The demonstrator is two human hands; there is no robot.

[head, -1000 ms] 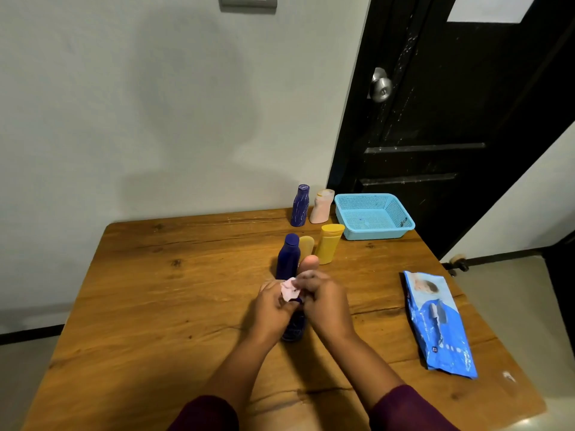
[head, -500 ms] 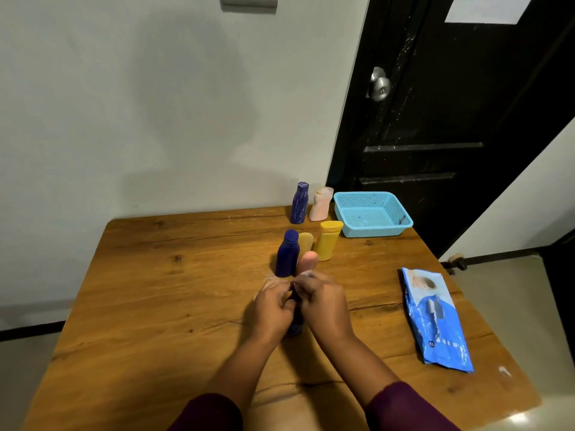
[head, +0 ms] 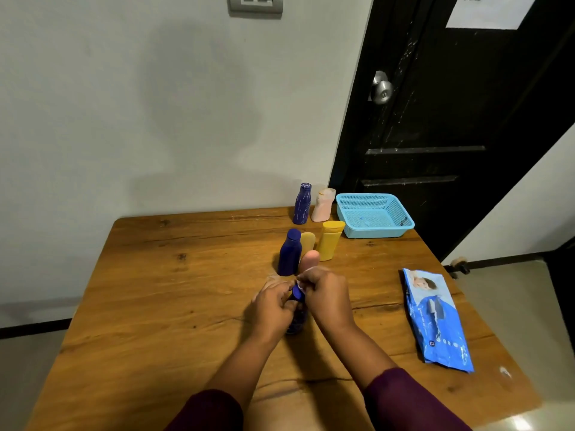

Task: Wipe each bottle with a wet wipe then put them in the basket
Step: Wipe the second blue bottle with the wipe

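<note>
Well in front of the blue basket [head: 374, 232], both forearms reach over the tabletop [head: 155, 290], the left hand [head: 272, 311] curled round a dark blue bottle [head: 297, 317], the right hand [head: 328, 297] pinching a wet wipe [head: 300, 286] at its cap.

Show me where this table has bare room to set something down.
The left half of the table is bare, as is the strip between the right hand and the wet wipe pack. Crowded: centre, where the left hand holds the dark blue bottle and the right a wet wipe, and behind, standing bottles beside the blue basket.
</note>
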